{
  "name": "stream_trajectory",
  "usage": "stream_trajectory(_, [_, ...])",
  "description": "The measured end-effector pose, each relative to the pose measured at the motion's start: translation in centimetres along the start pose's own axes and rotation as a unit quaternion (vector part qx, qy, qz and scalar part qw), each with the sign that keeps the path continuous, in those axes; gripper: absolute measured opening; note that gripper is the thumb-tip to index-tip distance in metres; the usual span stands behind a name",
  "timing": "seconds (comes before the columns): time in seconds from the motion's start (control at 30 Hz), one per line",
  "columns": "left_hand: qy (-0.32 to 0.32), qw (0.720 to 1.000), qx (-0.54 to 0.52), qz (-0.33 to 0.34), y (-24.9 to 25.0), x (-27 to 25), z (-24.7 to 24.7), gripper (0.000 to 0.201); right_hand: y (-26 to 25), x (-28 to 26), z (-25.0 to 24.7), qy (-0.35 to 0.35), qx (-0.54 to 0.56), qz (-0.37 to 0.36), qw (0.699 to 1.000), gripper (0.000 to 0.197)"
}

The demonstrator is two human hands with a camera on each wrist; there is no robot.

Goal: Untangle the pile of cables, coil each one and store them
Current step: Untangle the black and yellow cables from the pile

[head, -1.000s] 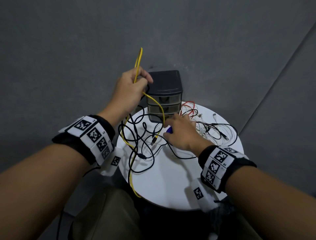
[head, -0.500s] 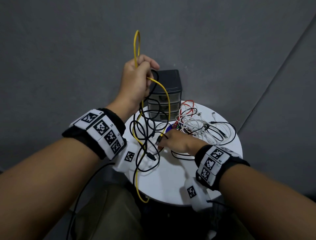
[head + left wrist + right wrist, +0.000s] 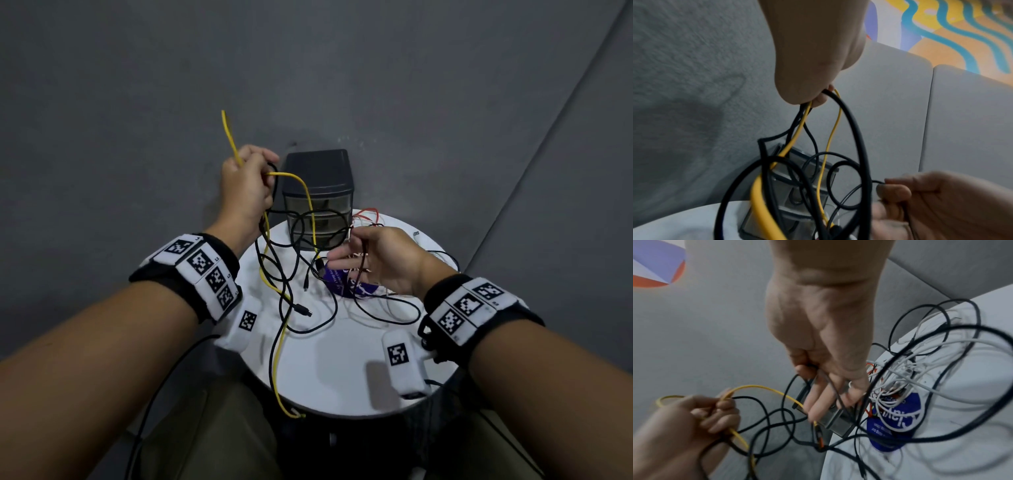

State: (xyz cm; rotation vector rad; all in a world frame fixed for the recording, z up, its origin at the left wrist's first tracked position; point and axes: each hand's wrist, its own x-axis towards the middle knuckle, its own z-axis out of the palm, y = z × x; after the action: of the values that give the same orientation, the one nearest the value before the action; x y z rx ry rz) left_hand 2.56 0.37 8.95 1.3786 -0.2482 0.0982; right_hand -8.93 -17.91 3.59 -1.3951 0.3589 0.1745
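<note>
My left hand (image 3: 247,185) is raised above the table's left side and grips a yellow cable (image 3: 278,349) together with loops of black cable (image 3: 291,301); the same grip shows under my fist (image 3: 813,97). The yellow cable hangs down past the table's front edge. My right hand (image 3: 376,263) is lifted over the tangle and pinches a thin black cable (image 3: 838,395) between thumb and forefinger, the other fingers straight. White cables (image 3: 920,369) and red wires (image 3: 366,216) lie tangled under and behind it.
A small dark drawer unit (image 3: 318,198) stands at the back of the round white table (image 3: 342,370). A blue round label or lid (image 3: 892,421) lies under the white cables. Grey floor surrounds the table; my knees are below its front edge.
My right hand has lifted off the table and turned palm-left, now pinching a thin black cable. My left hand lowered and shifted left with the yellow and black cables.
</note>
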Motion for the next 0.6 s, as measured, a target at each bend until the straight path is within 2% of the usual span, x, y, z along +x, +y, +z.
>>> stream_trajectory(0.1, [-0.003,0.996,0.093,0.001,-2.0,0.2,-0.2,0.026,-0.1,0.3,-0.2,0.069,0.007,-0.032,0.997,0.037])
stream_trajectory(0.2, [-0.052,0.984,0.162,-0.061,-5.0,0.4,-1.4,0.020,-0.2,0.7,-0.4,0.072,-0.002,-0.077,0.994,0.031])
stream_trajectory(0.27, [-0.102,0.960,0.241,-0.098,-6.8,0.5,-2.5,0.015,-0.2,0.9,-0.5,0.072,-0.020,-0.118,0.990,0.030])
stream_trajectory(0.37, [-0.195,0.890,0.390,-0.132,-7.8,0.4,-3.5,0.017,-0.5,0.8,-0.5,0.081,-0.046,-0.152,0.984,0.031])
stream_trajectory(0.43, [-0.250,0.823,0.492,-0.132,-7.7,0.3,-3.8,0.034,-0.6,0.9,-0.5,0.082,-0.073,-0.157,0.982,0.031])
stream_trajectory(0.5, [-0.295,0.770,0.550,-0.133,-7.2,0.2,-4.2,0.052,-0.6,1.2,-0.5,0.087,-0.114,-0.158,0.977,0.031])
stream_trajectory(0.6, [-0.354,0.727,0.563,-0.169,-6.8,0.9,-5.3,0.080,-0.6,1.6,-0.3,0.109,-0.173,-0.157,0.966,0.032])
